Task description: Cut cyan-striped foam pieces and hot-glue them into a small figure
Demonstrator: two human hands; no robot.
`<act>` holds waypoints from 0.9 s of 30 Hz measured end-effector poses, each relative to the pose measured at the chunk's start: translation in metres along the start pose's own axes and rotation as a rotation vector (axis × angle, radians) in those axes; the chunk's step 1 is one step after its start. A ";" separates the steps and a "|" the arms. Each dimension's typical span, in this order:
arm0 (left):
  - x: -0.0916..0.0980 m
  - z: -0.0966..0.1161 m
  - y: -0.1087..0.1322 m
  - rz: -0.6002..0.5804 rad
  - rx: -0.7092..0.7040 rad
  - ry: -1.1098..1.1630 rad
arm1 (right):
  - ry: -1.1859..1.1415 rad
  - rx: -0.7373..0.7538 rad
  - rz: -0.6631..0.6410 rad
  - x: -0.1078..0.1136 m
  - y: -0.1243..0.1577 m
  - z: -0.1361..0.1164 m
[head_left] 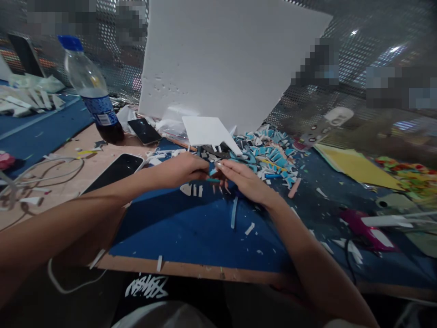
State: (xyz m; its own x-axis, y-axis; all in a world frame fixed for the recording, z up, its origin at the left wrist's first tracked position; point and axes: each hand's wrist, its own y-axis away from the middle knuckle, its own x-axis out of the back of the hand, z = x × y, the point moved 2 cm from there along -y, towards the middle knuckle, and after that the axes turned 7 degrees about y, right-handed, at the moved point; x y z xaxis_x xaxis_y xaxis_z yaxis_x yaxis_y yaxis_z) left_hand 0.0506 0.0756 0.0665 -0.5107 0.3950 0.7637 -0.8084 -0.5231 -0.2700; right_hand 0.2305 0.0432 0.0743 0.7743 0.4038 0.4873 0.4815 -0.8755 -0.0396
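My left hand and my right hand meet above the blue mat, fingers curled inward and closed. Between the fingertips shows a small light-blue piece, pinched by my right hand. What my left fingers grip is hidden. Just below my left hand lie a rounded white piece and two short white strips. A long pale-blue strip rests beneath my right hand. Right behind the hands are a white foam board piece and dark-handled tools, partly covered.
Blue and white scraps pile up behind my right hand. A large white board leans at the back. To the left stand a cola bottle and two phones. Rightward lie yellow sheets and a magenta tool with a cord.
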 end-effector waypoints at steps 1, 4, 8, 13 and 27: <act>-0.001 -0.001 0.000 -0.005 0.000 0.000 | 0.034 0.015 0.001 -0.001 0.000 0.001; -0.004 -0.004 -0.001 -0.012 0.005 0.008 | 0.104 0.078 -0.027 -0.005 0.001 0.004; -0.004 -0.005 -0.001 -0.010 0.011 0.022 | 0.199 0.120 -0.011 -0.008 0.001 0.010; -0.005 -0.005 -0.001 -0.008 0.017 0.040 | 0.297 0.138 0.068 -0.010 0.001 0.013; -0.004 -0.004 -0.001 -0.028 0.002 0.105 | 0.226 0.103 0.070 -0.012 0.002 0.015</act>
State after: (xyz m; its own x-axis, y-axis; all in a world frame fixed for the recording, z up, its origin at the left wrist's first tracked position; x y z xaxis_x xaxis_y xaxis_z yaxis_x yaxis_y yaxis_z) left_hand 0.0522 0.0774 0.0617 -0.5156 0.4868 0.7051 -0.8224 -0.5120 -0.2479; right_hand 0.2284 0.0410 0.0549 0.7012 0.2639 0.6624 0.4784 -0.8630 -0.1626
